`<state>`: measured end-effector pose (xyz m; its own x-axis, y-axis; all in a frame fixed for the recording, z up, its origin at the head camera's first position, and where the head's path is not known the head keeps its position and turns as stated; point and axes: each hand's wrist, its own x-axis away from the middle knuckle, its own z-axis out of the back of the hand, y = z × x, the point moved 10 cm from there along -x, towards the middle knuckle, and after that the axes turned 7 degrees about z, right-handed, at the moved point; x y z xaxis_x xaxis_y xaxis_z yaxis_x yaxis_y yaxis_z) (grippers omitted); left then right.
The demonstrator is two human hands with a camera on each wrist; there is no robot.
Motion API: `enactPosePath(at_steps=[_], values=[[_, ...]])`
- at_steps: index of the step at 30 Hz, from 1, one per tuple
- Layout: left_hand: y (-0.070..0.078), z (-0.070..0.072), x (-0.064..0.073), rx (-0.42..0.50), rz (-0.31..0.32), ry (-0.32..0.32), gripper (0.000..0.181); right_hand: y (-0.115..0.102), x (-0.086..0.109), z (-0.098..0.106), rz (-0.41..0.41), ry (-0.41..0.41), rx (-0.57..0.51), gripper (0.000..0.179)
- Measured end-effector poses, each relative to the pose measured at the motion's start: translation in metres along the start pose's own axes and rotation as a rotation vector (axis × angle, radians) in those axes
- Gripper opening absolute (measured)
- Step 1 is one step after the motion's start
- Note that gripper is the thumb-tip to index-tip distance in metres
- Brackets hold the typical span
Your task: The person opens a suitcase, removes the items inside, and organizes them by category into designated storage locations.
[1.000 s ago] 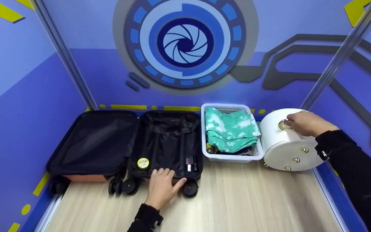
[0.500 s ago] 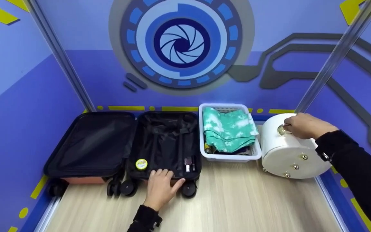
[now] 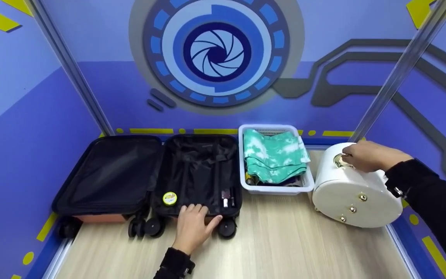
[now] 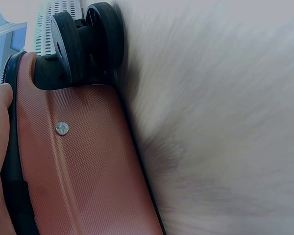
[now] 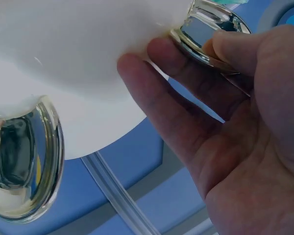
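My right hand (image 3: 374, 155) pinches the gold fitting (image 3: 339, 160) on top of a white rounded case (image 3: 356, 201) with gold ball feet. In the right wrist view, the thumb and fingers are at the rim of a gold handle (image 5: 230, 18), and a second gold handle (image 5: 49, 156) shows at lower left. My left hand (image 3: 193, 228) rests over the front rim of an open suitcase (image 3: 201, 174), black inside, its fingers fairly straight. In the left wrist view the suitcase's coppery shell (image 4: 83, 161) and wheels (image 4: 88, 41) show beside the hand's edge.
A round yellow-rimmed tin (image 3: 170, 198) and small dark items (image 3: 226, 198) lie inside the suitcase. Its other half (image 3: 110, 174) lies to the left. A white basket (image 3: 279, 190) with folded green tie-dye cloth (image 3: 275, 157) stands between suitcase and case. Blue walls enclose the sides and back.
The white case has come forward, away from the back wall, with my right hand on its gold fitting. My left hand stays on the suitcase rim. The head view has shifted slightly.
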<state>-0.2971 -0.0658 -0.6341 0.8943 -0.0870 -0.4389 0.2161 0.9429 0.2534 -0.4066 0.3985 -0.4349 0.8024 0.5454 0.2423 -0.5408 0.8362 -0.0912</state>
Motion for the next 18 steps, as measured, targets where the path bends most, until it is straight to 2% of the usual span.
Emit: enactPosePath(at_steps=[10, 18], values=[[0.0, -0.002, -0.001, -0.001, 0.0, -0.001, 0.058, -0.008, 0.008, -0.007, 0.001, -0.039, -0.084, 0.028], [0.0, 0.0, 0.0, 0.0, 0.001, -0.002, 0.057, -0.016, 0.011, -0.018, -0.018, -0.08, -0.213, 0.017]])
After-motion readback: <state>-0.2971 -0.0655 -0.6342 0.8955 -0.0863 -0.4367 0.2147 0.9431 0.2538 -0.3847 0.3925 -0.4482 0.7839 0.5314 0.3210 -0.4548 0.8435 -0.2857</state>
